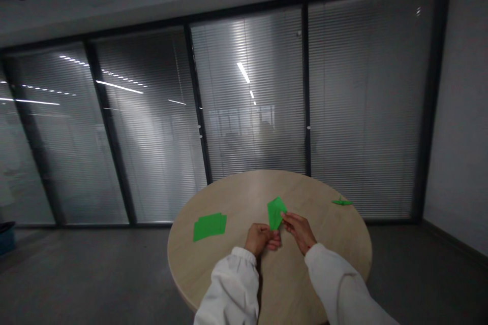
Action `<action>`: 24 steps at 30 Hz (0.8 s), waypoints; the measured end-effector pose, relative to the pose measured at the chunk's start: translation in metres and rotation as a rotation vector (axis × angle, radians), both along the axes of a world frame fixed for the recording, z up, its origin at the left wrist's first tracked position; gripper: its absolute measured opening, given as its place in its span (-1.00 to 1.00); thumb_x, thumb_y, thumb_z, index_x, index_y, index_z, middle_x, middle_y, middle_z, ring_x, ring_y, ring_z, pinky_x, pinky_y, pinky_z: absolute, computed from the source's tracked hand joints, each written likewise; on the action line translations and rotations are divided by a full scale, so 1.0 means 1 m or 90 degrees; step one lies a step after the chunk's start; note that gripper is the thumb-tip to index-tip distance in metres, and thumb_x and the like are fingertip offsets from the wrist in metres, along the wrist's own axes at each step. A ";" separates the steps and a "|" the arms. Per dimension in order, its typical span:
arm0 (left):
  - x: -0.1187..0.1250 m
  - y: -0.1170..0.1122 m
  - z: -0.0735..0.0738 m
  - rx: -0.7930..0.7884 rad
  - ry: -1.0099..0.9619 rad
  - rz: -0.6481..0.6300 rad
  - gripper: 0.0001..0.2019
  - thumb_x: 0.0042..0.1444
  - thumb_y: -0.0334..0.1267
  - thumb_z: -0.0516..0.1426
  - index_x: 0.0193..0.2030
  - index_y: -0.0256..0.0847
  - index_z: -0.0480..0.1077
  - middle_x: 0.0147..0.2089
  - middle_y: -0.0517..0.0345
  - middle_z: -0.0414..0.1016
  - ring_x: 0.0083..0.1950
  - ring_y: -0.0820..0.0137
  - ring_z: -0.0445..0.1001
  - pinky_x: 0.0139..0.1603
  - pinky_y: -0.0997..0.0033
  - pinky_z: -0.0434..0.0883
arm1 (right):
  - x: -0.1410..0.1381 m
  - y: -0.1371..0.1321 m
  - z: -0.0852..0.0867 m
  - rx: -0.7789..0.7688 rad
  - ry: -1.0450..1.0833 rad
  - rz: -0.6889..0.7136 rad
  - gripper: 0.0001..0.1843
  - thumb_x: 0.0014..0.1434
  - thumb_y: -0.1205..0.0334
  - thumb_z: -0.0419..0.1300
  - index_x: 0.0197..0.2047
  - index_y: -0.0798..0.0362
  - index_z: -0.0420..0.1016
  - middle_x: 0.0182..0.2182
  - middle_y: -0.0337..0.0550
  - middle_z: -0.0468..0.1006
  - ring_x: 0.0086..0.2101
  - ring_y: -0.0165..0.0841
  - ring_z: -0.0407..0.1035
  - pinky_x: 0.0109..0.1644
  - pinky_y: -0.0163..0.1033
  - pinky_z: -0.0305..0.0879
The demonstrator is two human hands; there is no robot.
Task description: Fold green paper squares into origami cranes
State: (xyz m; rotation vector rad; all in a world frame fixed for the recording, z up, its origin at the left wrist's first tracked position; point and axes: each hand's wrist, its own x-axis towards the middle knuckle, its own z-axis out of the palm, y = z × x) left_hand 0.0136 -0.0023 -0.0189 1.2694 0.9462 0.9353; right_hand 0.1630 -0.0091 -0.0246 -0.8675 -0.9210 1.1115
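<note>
A folded piece of green paper (276,210), roughly kite-shaped, is held up over the middle of the table. My left hand (262,238) pinches its lower tip, the fingers curled beneath. On its right edge, my right hand (299,229) grips the paper between thumb and fingers. To the left, a small stack of green paper sheets (209,226) lies flat on the table. A small folded green paper piece (342,202) with pointed ends rests near the table's right edge; its exact shape is too small to make out.
The round wooden table (236,188) stands before a glass partition with blinds (251,91). A white wall (457,111) rises on the right. On the floor at far left is a blue bin-like container (6,238).
</note>
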 end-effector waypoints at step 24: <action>-0.001 0.008 -0.010 0.040 -0.027 -0.005 -0.60 -0.27 0.00 0.32 -0.53 -0.34 0.38 -0.56 0.02 0.52 -0.56 0.36 0.50 -0.49 0.40 0.42 | 0.004 0.007 -0.005 -0.003 0.045 -0.005 -0.66 -0.18 -0.02 0.36 -0.44 0.08 0.56 -0.49 -0.18 0.54 -0.42 -0.35 0.38 -0.36 -0.31 0.24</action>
